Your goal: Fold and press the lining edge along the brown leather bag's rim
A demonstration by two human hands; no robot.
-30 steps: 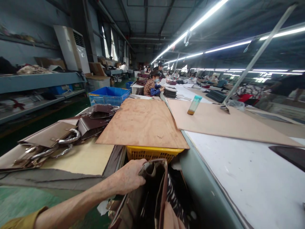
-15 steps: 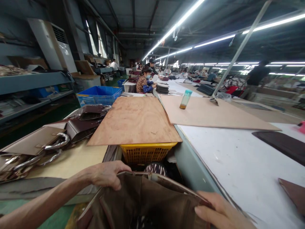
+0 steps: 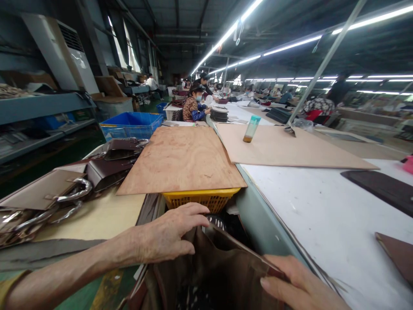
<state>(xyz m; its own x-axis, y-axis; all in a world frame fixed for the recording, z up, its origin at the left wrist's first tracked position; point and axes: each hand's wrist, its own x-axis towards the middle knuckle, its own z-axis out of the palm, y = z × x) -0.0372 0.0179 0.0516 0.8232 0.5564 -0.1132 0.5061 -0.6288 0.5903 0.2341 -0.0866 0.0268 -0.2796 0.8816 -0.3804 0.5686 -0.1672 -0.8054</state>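
Note:
A dark brown bag [image 3: 222,275] with its mouth towards me sits at the bottom of the view, the lining showing inside. My right hand [image 3: 295,282] pinches its right rim, thumb inside and fingers behind. Over the far left part of the rim is my left hand [image 3: 171,232], its fingers stretched forward and the thumb apart from them. Whether those fingertips touch the lining is hard to tell. The bag's lower part is out of view.
A plywood board [image 3: 183,159] rests on a yellow basket [image 3: 200,199] ahead. Brown bags with wrapped handles [image 3: 75,191] lie on the left. A white-topped table [image 3: 309,215] with a plastic bottle [image 3: 251,129] on its board stands right. A co-worker [image 3: 193,105] sits farther off.
My left hand has let go of the bag's left rim and moved right, fingers now extended. The rim's left side has folded inward. My right hand keeps its grip.

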